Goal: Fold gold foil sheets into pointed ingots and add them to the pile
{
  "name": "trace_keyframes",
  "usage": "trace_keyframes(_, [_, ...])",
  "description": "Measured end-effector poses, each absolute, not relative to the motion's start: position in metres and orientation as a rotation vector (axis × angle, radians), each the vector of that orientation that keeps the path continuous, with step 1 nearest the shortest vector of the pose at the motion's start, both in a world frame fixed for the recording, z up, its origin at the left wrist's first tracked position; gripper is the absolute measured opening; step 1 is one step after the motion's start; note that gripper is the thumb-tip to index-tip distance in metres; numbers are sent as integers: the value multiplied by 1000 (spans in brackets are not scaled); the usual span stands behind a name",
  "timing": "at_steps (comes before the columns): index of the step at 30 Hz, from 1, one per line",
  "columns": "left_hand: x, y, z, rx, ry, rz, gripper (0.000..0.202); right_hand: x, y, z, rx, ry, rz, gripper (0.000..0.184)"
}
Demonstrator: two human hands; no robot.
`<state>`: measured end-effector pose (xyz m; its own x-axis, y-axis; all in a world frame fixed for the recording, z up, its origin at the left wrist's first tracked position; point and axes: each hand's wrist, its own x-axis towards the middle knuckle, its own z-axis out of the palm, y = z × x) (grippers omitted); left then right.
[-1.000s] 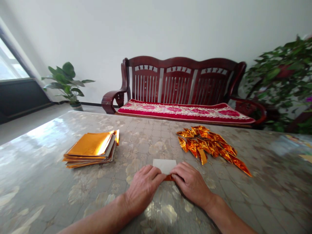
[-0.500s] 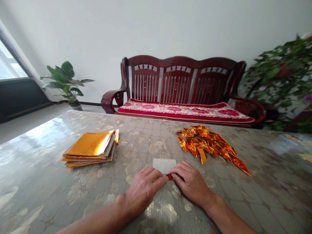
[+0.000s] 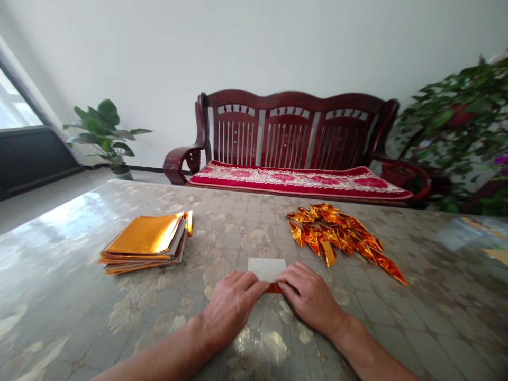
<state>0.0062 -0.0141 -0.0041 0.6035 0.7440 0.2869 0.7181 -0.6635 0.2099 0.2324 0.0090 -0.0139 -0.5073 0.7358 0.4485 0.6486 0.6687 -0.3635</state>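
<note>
landmark: stack of gold paper [image 3: 143, 236], lying on the table [image 3: 159, 317]. we note one sheet [image 3: 266, 269] right of the stack and nearer us, pale face up, an orange fold [image 3: 274, 288] along its near edge. our left hand [image 3: 232, 301] clamps thumb and fingers on the end nearer the stack; our right hand [image 3: 311, 296] clamps the end farther from it. fingers of each lie together. folded pieces [image 3: 343, 235] sit well right of the stack, a bench [image 3: 291, 127] beyond it.

The patterned table [image 3: 79, 317] is laid with a sheet [image 3: 265, 268] under the fingers [image 3: 257, 289], a foil stack [image 3: 143, 235] left of them, folded foil pieces [image 3: 345, 241] and clear plastic [image 3: 462, 236] farther right.
</note>
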Motion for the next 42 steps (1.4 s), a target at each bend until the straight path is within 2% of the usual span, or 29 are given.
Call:
trace_keyframes(4, [6, -13, -7, 2732, 1280, 595, 26, 233, 8, -12, -1044, -2295, 206, 14])
trace_keyframes(10, [3, -13, -13, 2774, 1242, 647, 16, 234, 3, -9, -910, -2303, 240, 10])
trace_keyframes(19, [2, -16, -7, 2711, 1343, 777, 19, 235, 5, -12, -809, -2338, 214, 14])
trace_keyframes(22, [1, -12, -10, 2729, 1331, 697, 11, 235, 4, -14, -786, -2309, 190, 14])
trace_keyframes(24, [1, -9, -13, 2704, 1316, 656, 18, 236, 4, -14, -786, -2269, 184, 16])
trace_keyframes(26, [0, -6, -15, 2598, 1322, 708, 19, 236, 3, -15, -821, -2209, 189, 23])
trace_keyframes(30, [0, -4, -14, 2165, 1319, 927, 12, 237, 5, -18, -1007, -2049, 225, 58])
trace_keyframes(33, [3, -4, -13, 1803, 1275, 1015, 17, 238, 9, -20, -1115, -1938, 318, 67])
trace_keyframes(38, [9, -3, -17, 1359, 993, 1040, 32, 236, 10, -18, -1130, -1836, 588, 62])
trace_keyframes(42, [11, -2, -19, 1319, 982, 1019, 31, 234, 9, -15, -1116, -1756, 769, 48])
